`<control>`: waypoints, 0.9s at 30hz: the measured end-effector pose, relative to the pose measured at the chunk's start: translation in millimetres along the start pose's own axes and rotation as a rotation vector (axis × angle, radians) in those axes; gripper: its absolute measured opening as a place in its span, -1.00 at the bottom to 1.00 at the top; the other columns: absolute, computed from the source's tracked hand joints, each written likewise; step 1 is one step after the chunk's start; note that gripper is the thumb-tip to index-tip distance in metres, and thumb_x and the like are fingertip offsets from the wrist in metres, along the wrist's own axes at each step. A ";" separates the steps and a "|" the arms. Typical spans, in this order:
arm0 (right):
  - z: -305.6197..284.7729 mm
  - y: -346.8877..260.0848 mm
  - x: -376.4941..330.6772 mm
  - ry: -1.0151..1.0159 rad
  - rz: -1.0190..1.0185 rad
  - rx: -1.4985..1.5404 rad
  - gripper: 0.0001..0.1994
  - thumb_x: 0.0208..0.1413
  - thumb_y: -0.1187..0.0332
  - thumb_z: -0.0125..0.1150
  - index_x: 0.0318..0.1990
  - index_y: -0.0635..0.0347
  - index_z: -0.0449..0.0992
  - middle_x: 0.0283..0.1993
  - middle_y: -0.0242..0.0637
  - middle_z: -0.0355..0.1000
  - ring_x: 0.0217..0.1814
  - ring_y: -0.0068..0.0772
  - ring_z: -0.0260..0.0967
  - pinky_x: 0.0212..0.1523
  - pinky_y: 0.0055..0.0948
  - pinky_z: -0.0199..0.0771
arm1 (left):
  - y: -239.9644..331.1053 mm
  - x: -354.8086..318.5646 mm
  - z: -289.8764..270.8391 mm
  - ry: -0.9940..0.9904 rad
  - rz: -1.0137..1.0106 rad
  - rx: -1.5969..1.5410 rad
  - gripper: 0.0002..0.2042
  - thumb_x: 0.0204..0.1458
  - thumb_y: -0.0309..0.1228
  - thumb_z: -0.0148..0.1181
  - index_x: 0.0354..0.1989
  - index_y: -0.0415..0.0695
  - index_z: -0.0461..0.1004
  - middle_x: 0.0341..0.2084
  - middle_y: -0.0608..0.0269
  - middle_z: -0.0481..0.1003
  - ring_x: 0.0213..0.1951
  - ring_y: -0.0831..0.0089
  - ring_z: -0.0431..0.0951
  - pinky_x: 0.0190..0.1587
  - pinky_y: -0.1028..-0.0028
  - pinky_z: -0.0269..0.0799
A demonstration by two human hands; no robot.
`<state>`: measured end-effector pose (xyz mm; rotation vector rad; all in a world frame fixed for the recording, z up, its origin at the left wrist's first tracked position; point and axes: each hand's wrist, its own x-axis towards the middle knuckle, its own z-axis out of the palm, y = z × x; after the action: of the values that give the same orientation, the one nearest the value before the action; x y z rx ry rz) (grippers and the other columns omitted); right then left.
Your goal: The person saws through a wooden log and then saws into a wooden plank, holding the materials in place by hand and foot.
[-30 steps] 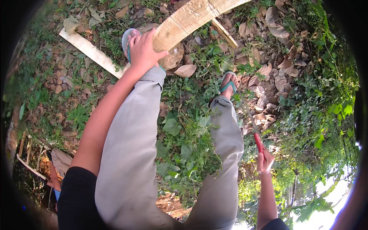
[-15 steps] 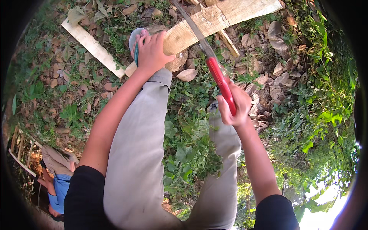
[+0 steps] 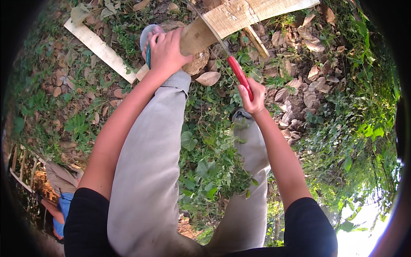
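A pale wooden plank (image 3: 242, 16) lies slanted across the top of the view, its near left end darker than the rest. My left hand (image 3: 166, 53) grips that end, with the thumb on the near side and the fingers over the far side. Beside the hand is a sandalled foot (image 3: 147, 36). My right hand (image 3: 255, 96) is closed round the red handle (image 3: 240, 77) of a handsaw. Its thin blade (image 3: 214, 33) runs up and left across the plank, and the far tip is hard to make out.
Under the plank's end sits a rough log or stone (image 3: 198, 63). Another pale board (image 3: 98, 45) lies to the left, and a narrow stick (image 3: 257, 42) pokes out beneath the plank. Dry leaves and vines cover the ground. Another person (image 3: 62, 205) is at the lower left.
My right hand and the saw have moved forward and slightly left, the blade sliding farther over the plank. My left hand keeps its hold. The whole view has shifted a little.
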<state>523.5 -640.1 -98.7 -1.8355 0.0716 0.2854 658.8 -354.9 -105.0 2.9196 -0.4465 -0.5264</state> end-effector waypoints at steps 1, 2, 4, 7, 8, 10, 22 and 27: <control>-5.7 4.4 -13.2 -0.003 0.032 0.007 -0.80 0.19 0.32 0.19 -0.35 0.30 0.49 -0.61 -0.20 0.28 -0.61 -0.25 0.24 -0.51 -0.33 0.26 | -0.2 -0.8 1.2 -0.006 0.000 0.008 -0.10 -0.32 0.00 0.53 0.30 -0.06 0.37 0.08 0.19 0.52 0.18 0.19 0.41 0.39 0.14 -0.02; -11.2 8.9 -26.0 -0.007 0.064 0.013 -0.82 0.17 0.34 0.20 -0.37 0.30 0.48 -0.58 -0.17 0.29 -0.59 -0.18 0.26 -0.49 -0.30 0.28 | -0.3 -2.6 2.4 -0.015 0.002 0.004 -0.09 -0.31 0.00 0.53 0.31 -0.06 0.36 0.09 0.19 0.51 0.19 0.20 0.41 0.39 0.13 -0.02; -15.5 10.4 -29.5 0.019 -0.017 0.030 -0.83 0.14 0.38 0.21 -0.40 0.31 0.47 -0.57 -0.14 0.30 -0.59 -0.09 0.26 -0.49 -0.26 0.26 | -0.8 0.2 1.6 -0.020 0.006 0.003 -0.08 -0.31 0.00 0.52 0.32 -0.06 0.35 0.12 0.20 0.50 0.20 0.21 0.40 0.40 0.12 -0.02; -18.8 13.7 -22.0 -0.047 -0.167 -0.009 -0.82 0.06 0.39 0.24 -0.46 0.32 0.45 -0.58 -0.15 0.29 -0.59 -0.09 0.26 -0.49 -0.23 0.26 | 8.9 1.4 3.7 -0.060 -0.019 0.037 -0.07 -0.31 -0.01 0.52 0.35 -0.06 0.33 0.12 0.21 0.49 0.21 0.21 0.39 0.40 0.13 -0.02; -21.6 18.9 -16.4 -0.066 -0.163 -0.017 -0.83 0.02 0.41 0.27 -0.48 0.31 0.45 -0.60 -0.15 0.29 -0.59 -0.06 0.30 -0.49 -0.20 0.30 | 9.4 4.2 3.0 -0.065 -0.015 0.045 -0.07 -0.31 -0.02 0.52 0.35 -0.06 0.33 0.12 0.21 0.49 0.21 0.21 0.39 0.40 0.12 -0.01; -18.8 4.3 6.6 0.015 -0.163 0.057 -0.84 0.02 0.42 0.27 -0.49 0.30 0.46 -0.62 -0.14 0.32 -0.61 -0.05 0.34 -0.51 -0.20 0.33 | 5.9 6.1 -1.7 -0.081 -0.015 0.073 -0.06 -0.30 -0.02 0.52 0.36 -0.06 0.32 0.12 0.21 0.49 0.22 0.21 0.39 0.39 0.12 0.00; -58.4 11.2 -74.9 0.043 -0.186 0.003 -0.90 -0.03 0.46 0.22 -0.40 0.32 0.56 -0.57 -0.08 0.38 -0.57 -0.03 0.38 -0.46 -0.22 0.40 | 17.8 4.3 0.9 -0.174 0.011 0.151 0.08 -0.22 0.05 0.47 0.50 -0.16 0.11 0.23 0.08 0.42 0.28 0.12 0.34 0.41 0.04 -0.09; -3.9 2.5 24.5 -0.006 -0.100 0.054 -0.76 0.12 0.37 0.28 -0.50 0.26 0.38 -0.59 -0.05 0.30 -0.57 0.06 0.34 -0.51 -0.14 0.32 | 1.1 6.4 5.9 -0.068 0.060 0.141 0.06 -0.24 0.08 0.46 0.46 -0.19 0.17 0.18 0.13 0.50 0.24 0.14 0.38 0.42 0.02 -0.09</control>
<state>547.3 -642.2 -105.8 -1.7781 -0.0165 0.2171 662.1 -358.5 -112.3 3.0175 -0.6014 -0.6112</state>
